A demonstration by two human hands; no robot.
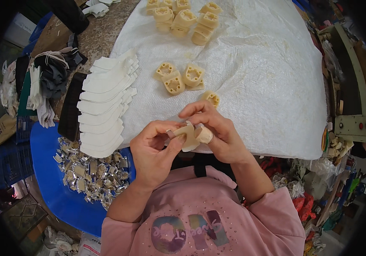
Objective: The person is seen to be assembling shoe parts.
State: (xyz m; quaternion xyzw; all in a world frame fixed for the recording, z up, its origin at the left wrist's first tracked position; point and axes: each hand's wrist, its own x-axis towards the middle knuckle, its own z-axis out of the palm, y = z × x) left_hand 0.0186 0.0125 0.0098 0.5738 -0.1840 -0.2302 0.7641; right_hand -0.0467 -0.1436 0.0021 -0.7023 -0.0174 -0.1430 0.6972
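Observation:
Just in front of my chest, a curved off-white piece is held between both hands. My left hand pinches it between thumb and bent fingers. My right hand has its fingers curled at the piece's upper right edge, and a cream wrap sits around its thumb. Fingers hide part of the piece, so whether it is a single layer I cannot tell. Close beyond the right fingers lies a hollow cream plastic block, shaped like a shoe heel. Several similar blocks stand a little farther off.
White cut pieces lie fanned in an overlapping row at left. A blue tub holds shiny metallic-looking pieces. More cream blocks are stacked at the far side of the white woven sheet. A green metal frame stands at right.

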